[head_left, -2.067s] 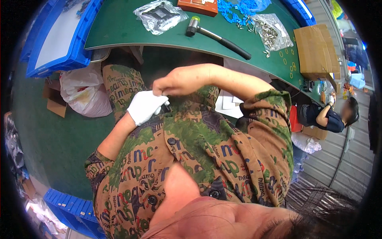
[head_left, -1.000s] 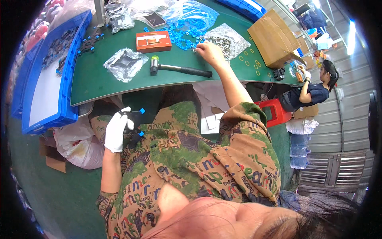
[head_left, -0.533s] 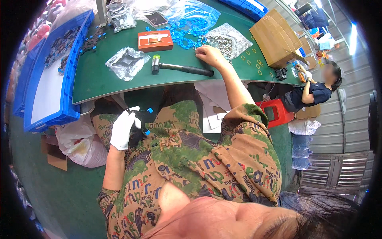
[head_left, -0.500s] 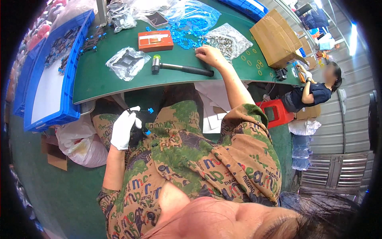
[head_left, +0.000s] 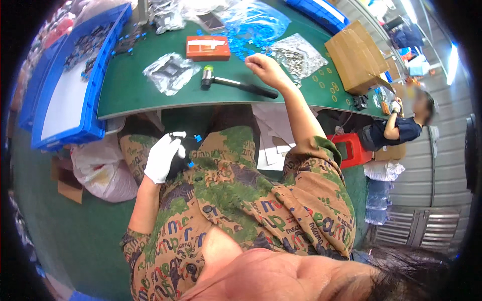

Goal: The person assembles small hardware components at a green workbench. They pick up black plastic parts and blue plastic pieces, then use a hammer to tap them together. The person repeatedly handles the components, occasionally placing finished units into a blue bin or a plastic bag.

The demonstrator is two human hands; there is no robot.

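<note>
My left hand [head_left: 164,158], in a white glove, is closed on a dark plastic part [head_left: 175,171] held over my lap. Two small blue pieces [head_left: 198,138] stick out from that part's right side; the glove hides much of the rest. My bare right hand [head_left: 267,68] is above the table with its fingers curled together; whatever is between them is too small to see. Just beyond its fingertips lies a heap of small blue plastic pieces [head_left: 242,49]. A clear bag of small metal parts [head_left: 295,61] lies right of that hand. Nearer me rests a mallet [head_left: 236,84] with a black handle.
An orange-red box [head_left: 208,48] and a bagged dark part [head_left: 171,72] lie on the green table [head_left: 125,93]. Blue trays [head_left: 93,100] stand at left, one holding dark parts. Rubber bands [head_left: 334,90] and a cardboard box [head_left: 355,57] are at right, where a co-worker [head_left: 401,125] sits.
The view has shifted slightly, so the table appears further right. My right hand has drawn back a little from the blue pieces. The left glove has turned slightly, still holding the dark part.
</note>
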